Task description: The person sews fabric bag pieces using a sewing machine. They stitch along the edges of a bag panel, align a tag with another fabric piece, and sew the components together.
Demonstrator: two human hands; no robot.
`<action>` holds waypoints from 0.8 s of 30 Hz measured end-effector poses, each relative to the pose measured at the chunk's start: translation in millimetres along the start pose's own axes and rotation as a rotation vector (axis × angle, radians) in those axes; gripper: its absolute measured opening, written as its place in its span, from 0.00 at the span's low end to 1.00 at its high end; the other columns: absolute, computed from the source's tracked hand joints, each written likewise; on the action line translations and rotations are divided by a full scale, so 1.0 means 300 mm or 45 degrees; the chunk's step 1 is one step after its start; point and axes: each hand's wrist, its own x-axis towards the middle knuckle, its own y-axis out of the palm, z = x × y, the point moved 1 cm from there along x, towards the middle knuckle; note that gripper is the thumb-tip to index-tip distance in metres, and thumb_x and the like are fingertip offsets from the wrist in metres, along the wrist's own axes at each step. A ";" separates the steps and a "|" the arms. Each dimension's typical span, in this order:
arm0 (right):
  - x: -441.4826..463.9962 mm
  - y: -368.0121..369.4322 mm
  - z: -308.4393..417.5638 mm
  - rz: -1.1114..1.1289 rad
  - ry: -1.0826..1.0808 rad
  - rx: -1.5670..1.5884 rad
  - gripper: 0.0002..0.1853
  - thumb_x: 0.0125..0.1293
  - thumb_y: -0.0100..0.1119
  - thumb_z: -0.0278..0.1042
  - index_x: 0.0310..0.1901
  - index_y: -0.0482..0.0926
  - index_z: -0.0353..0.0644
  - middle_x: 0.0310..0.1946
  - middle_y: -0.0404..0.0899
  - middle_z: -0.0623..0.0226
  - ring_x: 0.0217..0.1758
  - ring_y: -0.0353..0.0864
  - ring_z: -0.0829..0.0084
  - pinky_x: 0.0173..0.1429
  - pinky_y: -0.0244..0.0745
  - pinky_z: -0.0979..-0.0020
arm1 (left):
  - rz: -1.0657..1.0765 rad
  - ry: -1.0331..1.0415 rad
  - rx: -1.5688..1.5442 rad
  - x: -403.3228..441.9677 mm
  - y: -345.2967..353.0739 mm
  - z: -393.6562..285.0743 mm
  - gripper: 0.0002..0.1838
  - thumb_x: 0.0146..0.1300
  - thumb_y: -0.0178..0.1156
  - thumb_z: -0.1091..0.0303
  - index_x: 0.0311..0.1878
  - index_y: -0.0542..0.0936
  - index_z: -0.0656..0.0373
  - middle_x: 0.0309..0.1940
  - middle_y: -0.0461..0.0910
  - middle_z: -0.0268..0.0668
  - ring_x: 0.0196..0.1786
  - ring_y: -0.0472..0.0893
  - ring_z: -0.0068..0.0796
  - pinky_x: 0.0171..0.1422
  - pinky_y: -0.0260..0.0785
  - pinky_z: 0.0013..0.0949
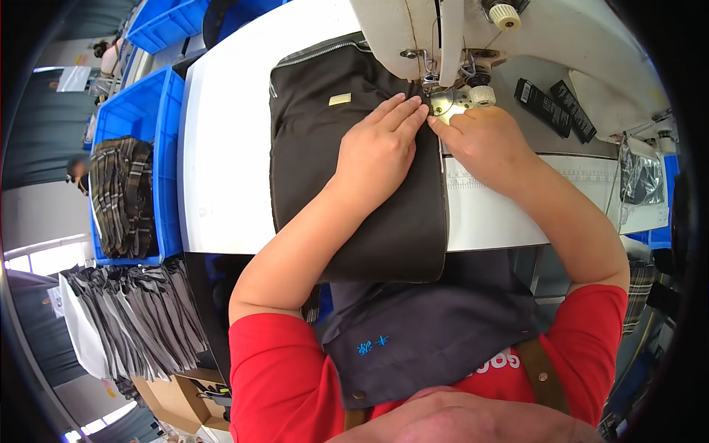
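A dark fabric piece (pixel 354 170) with a zipper along its top edge and a small pale label (pixel 340 99) lies on the white table and hangs over its front edge. My left hand (pixel 380 144) rests flat on the fabric, fingers stretched toward the needle area of the sewing machine (pixel 413 44). Beside the metal needle plate (pixel 447 103), my right hand (pixel 480 140) is at the fabric's right edge, its fingers bent and close together. What its fingertips hold, if anything, is hidden. The fingertips of both hands nearly meet just in front of the presser foot.
Two black packets (pixel 557 111) lie right of the machine head. A clear plastic bag (pixel 641 173) is at the far right. To the left stands a blue crate (pixel 170 162) with folded plaid fabric (pixel 122 196). Grey and white pieces (pixel 140 317) hang below it. A ruler strip crosses the table.
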 end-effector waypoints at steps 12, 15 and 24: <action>0.013 0.008 0.007 0.053 0.108 -0.078 0.22 0.65 0.63 0.27 0.61 0.84 0.39 0.33 0.81 0.70 0.41 0.85 0.69 0.43 0.77 0.65 | -0.007 -0.026 -0.051 0.016 0.030 0.038 0.19 0.67 0.65 0.74 0.60 0.87 0.55 0.62 0.87 0.36 0.68 0.83 0.38 0.65 0.81 0.38; 0.023 0.011 0.002 0.042 0.114 -0.107 0.22 0.64 0.63 0.28 0.62 0.84 0.38 0.32 0.82 0.70 0.40 0.85 0.68 0.42 0.77 0.65 | -0.045 -0.008 -0.080 0.037 0.043 0.068 0.17 0.67 0.65 0.73 0.59 0.88 0.56 0.59 0.88 0.38 0.67 0.84 0.40 0.65 0.81 0.40; 0.019 0.009 -0.014 0.000 0.198 -0.026 0.23 0.65 0.63 0.30 0.62 0.85 0.44 0.31 0.82 0.70 0.37 0.86 0.67 0.41 0.79 0.64 | -0.029 0.020 -0.068 0.052 0.046 0.097 0.17 0.68 0.65 0.71 0.59 0.88 0.56 0.58 0.88 0.39 0.65 0.85 0.43 0.64 0.81 0.41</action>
